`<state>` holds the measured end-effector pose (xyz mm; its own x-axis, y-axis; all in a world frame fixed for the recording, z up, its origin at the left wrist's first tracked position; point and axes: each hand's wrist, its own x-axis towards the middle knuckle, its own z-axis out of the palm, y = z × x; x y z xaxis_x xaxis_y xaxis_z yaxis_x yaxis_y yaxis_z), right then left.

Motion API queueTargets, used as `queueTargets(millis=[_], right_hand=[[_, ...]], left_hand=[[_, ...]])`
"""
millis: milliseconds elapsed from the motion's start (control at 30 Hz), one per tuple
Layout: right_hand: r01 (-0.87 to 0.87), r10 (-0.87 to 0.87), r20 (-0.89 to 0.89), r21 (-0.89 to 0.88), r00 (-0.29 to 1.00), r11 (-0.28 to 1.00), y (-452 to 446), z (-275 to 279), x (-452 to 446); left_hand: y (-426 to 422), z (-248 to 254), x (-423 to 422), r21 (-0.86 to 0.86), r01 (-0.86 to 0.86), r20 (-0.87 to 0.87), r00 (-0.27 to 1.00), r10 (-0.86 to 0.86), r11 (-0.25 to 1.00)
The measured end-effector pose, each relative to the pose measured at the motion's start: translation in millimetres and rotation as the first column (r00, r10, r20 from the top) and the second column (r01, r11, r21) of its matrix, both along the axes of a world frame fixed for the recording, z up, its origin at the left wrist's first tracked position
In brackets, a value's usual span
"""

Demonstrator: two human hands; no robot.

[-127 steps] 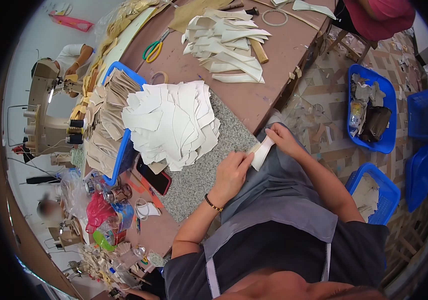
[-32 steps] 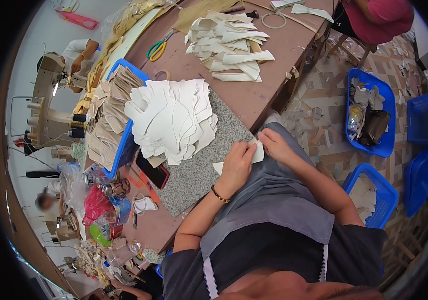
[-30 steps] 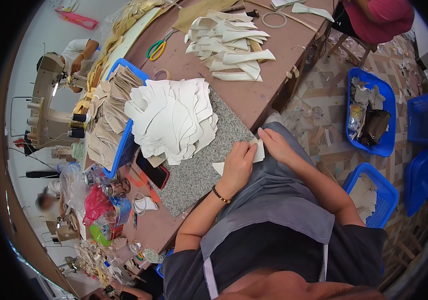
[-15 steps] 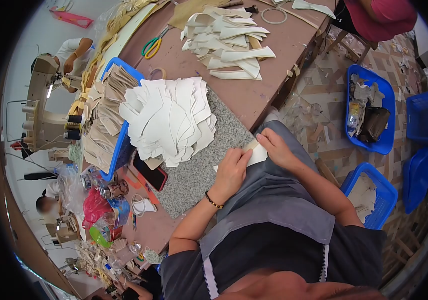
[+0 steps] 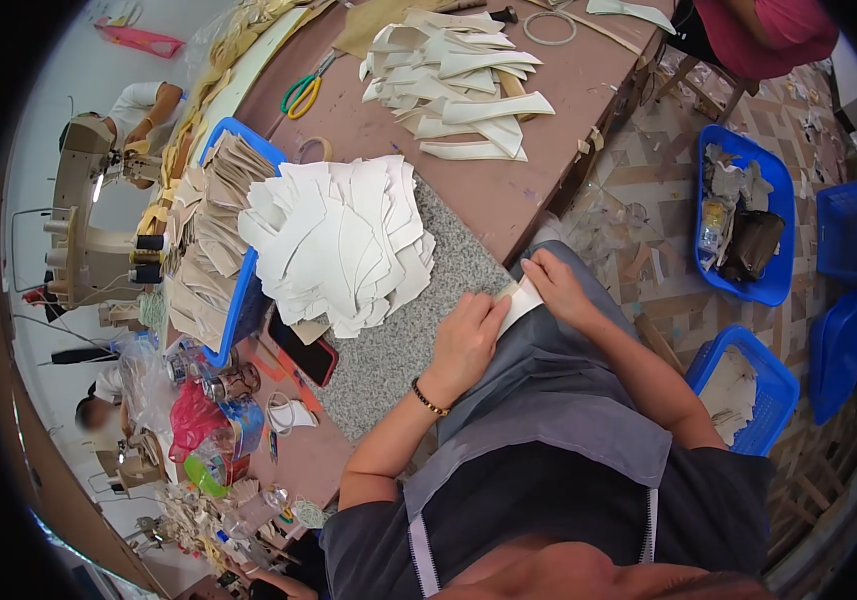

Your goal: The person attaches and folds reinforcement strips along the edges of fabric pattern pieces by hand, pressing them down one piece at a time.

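Over my lap, at the corner of the grey speckled slab [image 5: 379, 370], both hands grip one white cut piece [image 5: 521, 304] that looks like leather or lining material. My left hand [image 5: 467, 338], with a beaded bracelet at its wrist, pinches the piece's left part. At the other end, my right hand [image 5: 557, 288] has its fingers closed on the edge. Part of the piece is hidden under the fingers. A heap of similar white pieces [image 5: 339, 240] lies on the slab, left of my hands. Farther back on the table is a pile of narrow cream pieces [image 5: 459, 85].
Left of the heap stands a blue basket [image 5: 239, 310] of beige pieces, with a phone [image 5: 304, 347] beside it. Scissors [image 5: 302, 95] lie at the back. Blue bins [image 5: 787, 215] stand on the floor at right. Other people sit nearby, one at a sewing machine [image 5: 84, 190].
Both hands have shifted slightly along the white piece, and its visible part now sits at a steeper tilt. The hold of both hands stays closed.
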<state>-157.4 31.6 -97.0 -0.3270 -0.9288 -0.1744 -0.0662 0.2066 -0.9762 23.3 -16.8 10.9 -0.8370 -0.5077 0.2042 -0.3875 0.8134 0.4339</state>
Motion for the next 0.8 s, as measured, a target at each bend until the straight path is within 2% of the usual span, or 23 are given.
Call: queueTargets(millis=[267, 367, 800], right_hand=[[0.034, -0.034, -0.059, -0.008, 0.998, 0.999, -7, -26, -3], [0.030, -0.026, -0.065, 0.060, 0.998, 0.998, -4, -24, -7], [0.056, -0.053, -0.070, 0.042, 0.996, 0.998, -11, -54, -13]], left_hand=[[0, 0, -4, -0.018, 0.016, 0.004, 1.000, -0.016, 1.000], [-1, 1, 8, -0.010, 0.033, -0.002, 0.999, -0.033, 0.999], [1, -3, -2, -0.025, 0.023, -0.028, 0.999, -0.024, 0.999]])
